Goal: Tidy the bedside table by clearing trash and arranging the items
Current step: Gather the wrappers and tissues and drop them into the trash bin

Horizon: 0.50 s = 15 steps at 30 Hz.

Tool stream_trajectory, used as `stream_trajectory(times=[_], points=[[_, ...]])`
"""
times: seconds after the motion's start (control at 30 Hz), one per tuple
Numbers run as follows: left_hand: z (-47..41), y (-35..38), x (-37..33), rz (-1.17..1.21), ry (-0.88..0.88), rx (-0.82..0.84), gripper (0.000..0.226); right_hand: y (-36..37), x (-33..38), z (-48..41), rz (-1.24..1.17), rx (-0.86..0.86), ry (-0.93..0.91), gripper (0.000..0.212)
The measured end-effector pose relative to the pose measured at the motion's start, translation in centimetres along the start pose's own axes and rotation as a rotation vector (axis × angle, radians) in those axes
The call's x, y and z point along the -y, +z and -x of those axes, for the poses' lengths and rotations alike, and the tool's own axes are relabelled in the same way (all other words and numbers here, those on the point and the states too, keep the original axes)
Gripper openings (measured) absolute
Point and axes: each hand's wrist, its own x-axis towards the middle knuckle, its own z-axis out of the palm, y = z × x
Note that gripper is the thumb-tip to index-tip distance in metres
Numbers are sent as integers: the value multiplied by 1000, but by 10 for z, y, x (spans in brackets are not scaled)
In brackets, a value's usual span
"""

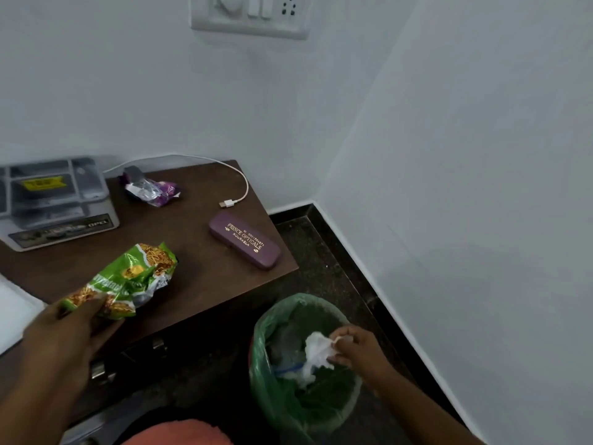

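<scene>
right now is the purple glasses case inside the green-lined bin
No, the purple glasses case lies on the brown bedside table, outside the bin.

Left hand (70, 332) round snack packet (128, 277), right hand (356, 351) round tissue (316, 351).

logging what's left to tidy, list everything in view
table: one, brown, room corner
snack packet: one, green, at table front
wrapper: one, purple, table back
glasses case: one, purple, table right edge
cable: one, white, table back
organiser box: one, grey, table left
bin: one, green liner, floor beside table
tissue: one, white, over bin
switch plate: one, white, wall
left grip: one, holds snack packet
right grip: one, pinches tissue
</scene>
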Motion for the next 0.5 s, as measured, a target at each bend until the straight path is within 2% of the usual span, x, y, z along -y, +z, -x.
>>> stream_trajectory(times=[0.07,0.13,0.2,0.3,0.4,0.47,0.5], points=[[-3,1,0,-46,2,-29,43,3,-27,-2,204,-12,1,15],[-2,4,-3,-68,21,-34,44,10,-39,-1,366,-44,-49,24],[3,7,-5,-86,66,-37,41,20,-34,3,394,-191,-152,26],[18,15,-11,-99,111,-28,34,47,2,15,310,-352,-457,20],[30,25,-16,-81,119,-9,30,87,55,31,191,-256,-686,18],[35,29,-19,-50,137,21,26,119,92,37,33,-81,-655,25],[39,31,-20,-45,152,40,23,136,109,37,-52,14,-600,38]])
